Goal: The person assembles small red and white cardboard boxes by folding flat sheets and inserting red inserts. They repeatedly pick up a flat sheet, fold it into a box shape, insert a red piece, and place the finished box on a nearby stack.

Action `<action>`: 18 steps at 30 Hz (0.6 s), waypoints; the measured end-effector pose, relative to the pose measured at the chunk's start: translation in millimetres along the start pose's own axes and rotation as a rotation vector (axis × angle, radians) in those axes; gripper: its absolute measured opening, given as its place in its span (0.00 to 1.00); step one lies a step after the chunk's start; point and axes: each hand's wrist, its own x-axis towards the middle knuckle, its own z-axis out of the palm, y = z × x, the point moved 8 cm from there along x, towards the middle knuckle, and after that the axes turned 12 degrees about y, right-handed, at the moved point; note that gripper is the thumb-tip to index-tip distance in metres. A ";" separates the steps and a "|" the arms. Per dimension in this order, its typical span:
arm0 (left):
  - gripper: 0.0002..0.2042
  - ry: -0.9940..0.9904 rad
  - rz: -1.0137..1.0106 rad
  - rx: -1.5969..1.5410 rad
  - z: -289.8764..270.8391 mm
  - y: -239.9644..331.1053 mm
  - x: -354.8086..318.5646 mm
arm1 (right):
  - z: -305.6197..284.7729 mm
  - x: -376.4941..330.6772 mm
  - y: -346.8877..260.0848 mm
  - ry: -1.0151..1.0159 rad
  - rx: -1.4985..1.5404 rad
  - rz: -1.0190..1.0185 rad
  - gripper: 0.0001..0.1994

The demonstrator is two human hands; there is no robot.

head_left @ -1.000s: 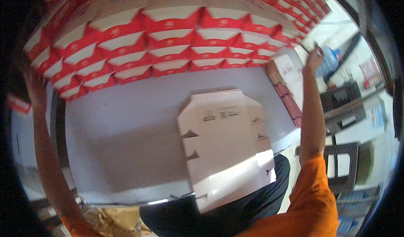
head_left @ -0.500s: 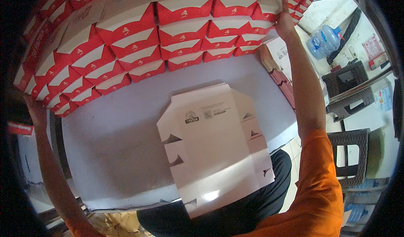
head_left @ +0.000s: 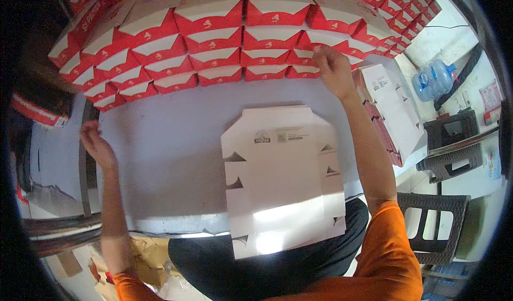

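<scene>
Several layers of folded red-and-white cardboard boxes (head_left: 216, 22) form a long stacked wall across the far side of the table (head_left: 171, 156). My right hand (head_left: 335, 71) is just in front of the boxes' right part, fingers curled in with nothing seen in them. At the table's left edge my left hand (head_left: 98, 142) hangs apart from the boxes, its fingers loosely spread and holding nothing. Between my arms lies a stack of flat, unfolded white cardboard blanks (head_left: 288, 178) with cut slots along the sides. Its near end reaches over the table edge above my lap.
A second pile of flat blanks (head_left: 389, 106), red on its side, lies at the table's right edge. Beyond it are a blue water jug (head_left: 434, 80) and dark woven plastic stools (head_left: 435, 226). Brown paper (head_left: 147, 263) is on the floor at lower left.
Both hands have come off the ends of the box wall and drawn back toward me, the right one also moving left. The view has shifted; the boxes stay stacked.
</scene>
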 end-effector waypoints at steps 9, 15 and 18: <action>0.07 -0.550 -0.199 -0.056 -3.3 233.5 -238.2 | 16.3 -4.5 -31.8 0.025 0.121 -0.140 0.12; 0.06 -0.627 -0.418 -0.087 -45.9 291.5 -302.5 | -148.1 -17.7 66.7 1.008 0.011 0.097 0.21; 0.07 -0.758 -0.409 -0.001 -33.9 307.3 -333.9 | -166.8 27.6 161.1 0.817 0.129 0.277 0.28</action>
